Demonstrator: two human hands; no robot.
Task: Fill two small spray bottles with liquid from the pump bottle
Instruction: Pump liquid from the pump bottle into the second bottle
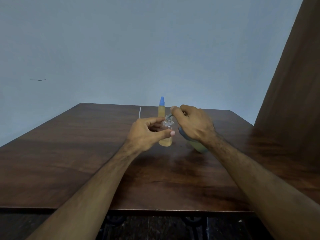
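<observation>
1. Left hand (147, 134) pinching the open small spray bottle (166, 134) at mid-body, upright near table (69, 153) centre – light, probably slippery, easy to tip.
2. Right hand (194, 123) curled on the pump bottle (197, 146), nozzle at the neck.
3. Behind, touching nothing: capped spray bottle (161, 109), filled – and a loose thin tube (140, 112).

a dark wooden table (72, 153) stood against a pale blue wall (138, 49), which bore a small dark mark (37, 79); a brown curtain (292, 94) hung at right.
</observation>
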